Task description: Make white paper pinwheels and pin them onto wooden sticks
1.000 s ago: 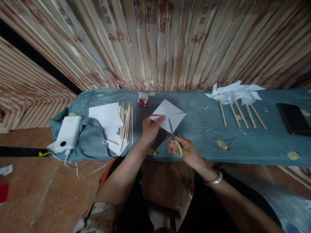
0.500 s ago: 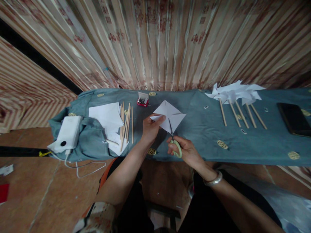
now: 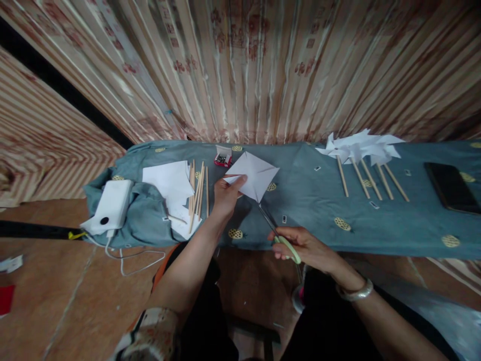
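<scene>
My left hand [image 3: 226, 194] pinches a square of white paper [image 3: 258, 173] by its left side, thumb on top. Slits run inward from the corners of the square. My right hand [image 3: 296, 244] is closed around the pale green handles of a pair of scissors [image 3: 267, 216]. The blade tips are at the paper's near corner; whether they touch it I cannot tell. Just behind my left hand stands a small open red box [image 3: 223, 159] with small shiny metal pieces in it.
On the cloth-covered table [image 3: 300, 195] lie wooden sticks [image 3: 198, 193] and white paper sheets [image 3: 167, 180] at left, beside a white power bank [image 3: 112, 200] with a cable. Several paper pinwheels [image 3: 361, 148] and a black phone [image 3: 451, 185] lie at right. A curtain [image 3: 240, 75] hangs behind.
The scissors have drawn back from inside the paper to its near corner, as my right hand moved down and right. My left hand shifted the paper slightly left.
</scene>
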The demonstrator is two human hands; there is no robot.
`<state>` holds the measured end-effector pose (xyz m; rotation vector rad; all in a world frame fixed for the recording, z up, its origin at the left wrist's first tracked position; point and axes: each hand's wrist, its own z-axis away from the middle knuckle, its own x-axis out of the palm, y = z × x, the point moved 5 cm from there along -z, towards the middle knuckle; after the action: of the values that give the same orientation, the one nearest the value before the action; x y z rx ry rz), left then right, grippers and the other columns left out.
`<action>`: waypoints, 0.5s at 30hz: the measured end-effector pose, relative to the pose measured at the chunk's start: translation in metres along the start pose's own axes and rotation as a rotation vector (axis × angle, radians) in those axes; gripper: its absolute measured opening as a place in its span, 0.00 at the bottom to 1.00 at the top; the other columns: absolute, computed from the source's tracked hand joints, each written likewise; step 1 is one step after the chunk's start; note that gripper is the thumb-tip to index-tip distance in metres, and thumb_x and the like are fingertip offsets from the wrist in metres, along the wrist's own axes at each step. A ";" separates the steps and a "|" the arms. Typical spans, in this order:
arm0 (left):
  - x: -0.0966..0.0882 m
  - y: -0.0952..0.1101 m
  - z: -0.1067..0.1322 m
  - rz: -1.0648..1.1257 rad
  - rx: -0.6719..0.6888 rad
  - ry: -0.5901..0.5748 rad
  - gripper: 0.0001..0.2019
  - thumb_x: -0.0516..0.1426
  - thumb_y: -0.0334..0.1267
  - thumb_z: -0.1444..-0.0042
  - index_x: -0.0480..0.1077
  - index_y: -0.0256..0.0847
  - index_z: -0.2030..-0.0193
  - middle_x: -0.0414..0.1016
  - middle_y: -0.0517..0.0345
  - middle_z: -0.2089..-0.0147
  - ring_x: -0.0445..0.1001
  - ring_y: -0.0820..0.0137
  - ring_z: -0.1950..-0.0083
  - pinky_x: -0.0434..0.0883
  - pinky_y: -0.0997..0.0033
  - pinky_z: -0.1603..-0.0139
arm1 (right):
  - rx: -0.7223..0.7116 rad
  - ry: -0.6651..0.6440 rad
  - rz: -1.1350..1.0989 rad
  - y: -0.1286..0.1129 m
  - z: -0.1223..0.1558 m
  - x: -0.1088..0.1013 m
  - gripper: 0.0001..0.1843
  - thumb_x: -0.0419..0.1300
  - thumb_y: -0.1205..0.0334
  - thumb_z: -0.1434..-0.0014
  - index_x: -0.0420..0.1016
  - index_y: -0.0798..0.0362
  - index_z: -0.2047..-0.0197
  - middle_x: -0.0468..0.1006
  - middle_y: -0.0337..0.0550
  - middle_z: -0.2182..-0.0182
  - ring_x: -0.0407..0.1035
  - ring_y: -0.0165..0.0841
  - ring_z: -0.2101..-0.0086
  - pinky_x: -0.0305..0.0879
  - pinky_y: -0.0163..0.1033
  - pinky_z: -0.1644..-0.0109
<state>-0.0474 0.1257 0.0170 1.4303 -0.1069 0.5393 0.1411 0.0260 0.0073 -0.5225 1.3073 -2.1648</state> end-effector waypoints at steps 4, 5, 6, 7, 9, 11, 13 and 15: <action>0.000 -0.003 0.001 0.020 -0.033 -0.026 0.21 0.73 0.45 0.70 0.76 0.35 0.69 0.78 0.58 0.73 0.75 0.70 0.73 0.74 0.69 0.70 | 0.026 0.085 0.206 0.001 0.018 -0.028 0.32 0.66 0.36 0.53 0.72 0.54 0.55 0.72 0.35 0.75 0.65 0.27 0.76 0.58 0.33 0.73; 0.001 -0.006 0.002 0.018 -0.044 -0.044 0.21 0.73 0.44 0.70 0.76 0.35 0.69 0.78 0.58 0.73 0.75 0.71 0.73 0.74 0.70 0.70 | 0.022 0.149 0.301 0.001 0.021 -0.038 0.32 0.64 0.36 0.51 0.72 0.54 0.54 0.72 0.36 0.76 0.65 0.29 0.77 0.58 0.34 0.74; 0.003 -0.010 0.004 0.013 -0.057 -0.067 0.20 0.72 0.44 0.70 0.76 0.35 0.70 0.78 0.58 0.73 0.74 0.71 0.73 0.74 0.70 0.70 | 0.013 0.255 0.437 0.001 0.024 -0.050 0.30 0.62 0.36 0.49 0.73 0.53 0.54 0.73 0.37 0.76 0.65 0.30 0.77 0.57 0.34 0.74; 0.005 -0.015 0.005 0.002 -0.072 -0.094 0.20 0.72 0.43 0.70 0.76 0.35 0.70 0.78 0.58 0.74 0.74 0.70 0.73 0.74 0.70 0.70 | 0.013 0.385 0.589 0.000 0.028 -0.062 0.29 0.61 0.37 0.47 0.73 0.54 0.54 0.74 0.38 0.77 0.66 0.32 0.78 0.57 0.36 0.74; 0.010 -0.026 0.008 -0.042 -0.107 -0.157 0.18 0.71 0.42 0.68 0.76 0.35 0.71 0.78 0.58 0.73 0.74 0.69 0.72 0.73 0.69 0.69 | 0.000 0.633 0.897 -0.004 0.035 -0.079 0.27 0.59 0.41 0.43 0.73 0.56 0.52 0.76 0.42 0.77 0.71 0.37 0.77 0.59 0.39 0.72; 0.014 -0.037 0.010 -0.127 -0.128 -0.212 0.15 0.69 0.41 0.65 0.76 0.36 0.71 0.78 0.56 0.72 0.74 0.68 0.71 0.73 0.68 0.69 | 0.003 0.797 1.143 -0.006 0.038 -0.086 0.26 0.59 0.46 0.42 0.71 0.59 0.50 0.79 0.49 0.75 0.75 0.43 0.73 0.61 0.40 0.70; 0.015 -0.045 0.010 -0.260 -0.109 -0.260 0.10 0.67 0.38 0.60 0.76 0.36 0.72 0.78 0.56 0.72 0.74 0.68 0.71 0.71 0.69 0.69 | 0.014 0.862 1.297 -0.007 0.038 -0.086 0.25 0.60 0.49 0.41 0.70 0.61 0.48 0.81 0.53 0.73 0.77 0.46 0.71 0.63 0.41 0.69; 0.017 -0.048 0.009 -0.424 -0.041 -0.308 0.05 0.65 0.34 0.57 0.76 0.37 0.73 0.77 0.56 0.73 0.73 0.68 0.71 0.70 0.69 0.68 | 0.021 0.880 1.383 -0.008 0.035 -0.085 0.24 0.60 0.51 0.41 0.70 0.62 0.49 0.81 0.55 0.72 0.77 0.46 0.70 0.64 0.41 0.68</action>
<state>-0.0107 0.1200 -0.0190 1.4353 -0.0562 -0.0320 0.2250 0.0589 0.0264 1.1771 1.3396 -1.1157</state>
